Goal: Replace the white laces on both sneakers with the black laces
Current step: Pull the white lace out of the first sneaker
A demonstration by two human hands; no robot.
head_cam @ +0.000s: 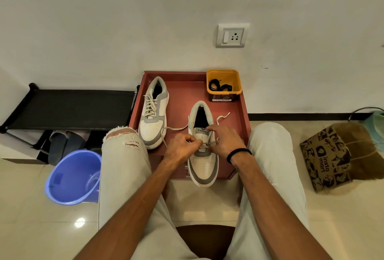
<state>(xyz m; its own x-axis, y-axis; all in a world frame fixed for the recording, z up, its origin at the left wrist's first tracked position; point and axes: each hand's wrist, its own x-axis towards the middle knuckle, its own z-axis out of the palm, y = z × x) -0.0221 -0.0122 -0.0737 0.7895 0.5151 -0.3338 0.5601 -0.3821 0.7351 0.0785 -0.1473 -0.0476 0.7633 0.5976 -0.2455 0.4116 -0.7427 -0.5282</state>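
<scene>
Both hands, left hand (181, 147) and right hand (223, 141), pinched the loosened white lace (175, 128) on the near white-and-grey sneaker (204, 166); black laces (220, 87) lay coiled in the far yellow tub (224, 93).

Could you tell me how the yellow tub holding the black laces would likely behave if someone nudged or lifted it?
The yellow tub looks like thin plastic holding only the black laces, so it is probably light and would slide across the red tray rather than resist. Its squat shape suggests it is unlikely to tip.
</scene>
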